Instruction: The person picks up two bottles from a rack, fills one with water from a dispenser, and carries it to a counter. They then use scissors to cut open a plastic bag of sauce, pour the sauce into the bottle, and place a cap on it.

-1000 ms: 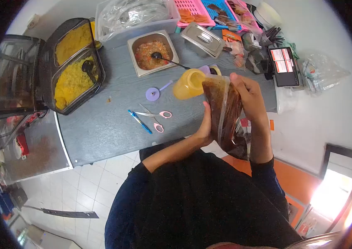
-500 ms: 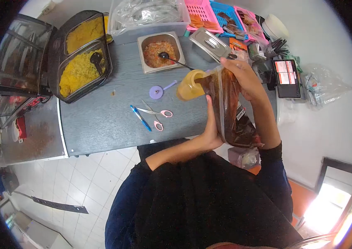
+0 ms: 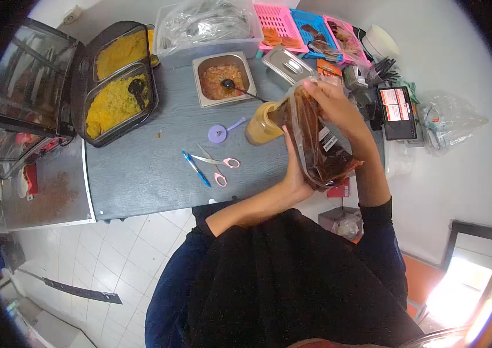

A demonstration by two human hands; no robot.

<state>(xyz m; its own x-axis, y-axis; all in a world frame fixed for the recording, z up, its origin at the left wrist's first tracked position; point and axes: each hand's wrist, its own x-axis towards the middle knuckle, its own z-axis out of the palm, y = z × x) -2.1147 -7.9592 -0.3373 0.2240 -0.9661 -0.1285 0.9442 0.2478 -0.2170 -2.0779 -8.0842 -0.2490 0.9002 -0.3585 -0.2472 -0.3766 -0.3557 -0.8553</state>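
Note:
Both my hands hold a clear plastic bag of dark brown sauce (image 3: 309, 136). My left hand (image 3: 295, 177) supports it from below and the left, fingers pressed to its side. My right hand (image 3: 334, 104) grips its upper edge. The bag's open end tilts into the mouth of a yellowish bottle (image 3: 262, 129), which stands on the grey table (image 3: 141, 168). A purple lid with a strap (image 3: 217, 133) lies left of the bottle. Pink-handled scissors (image 3: 217, 162) and a blue pen (image 3: 196, 169) are nearer the front edge.
Behind the bottle are a steel pan of chopped food (image 3: 222, 78) with a black ladle, and a steel lidded container (image 3: 287, 65). A black tray of yellow food (image 3: 115, 107) stands left, a plastic bin (image 3: 208, 40) and baskets (image 3: 314, 35) at the back, a tablet (image 3: 397, 113) right.
The bag has tipped, its lower end rising and its label turning more into view. The bottle stands more upright in view. The whole view has shifted slightly.

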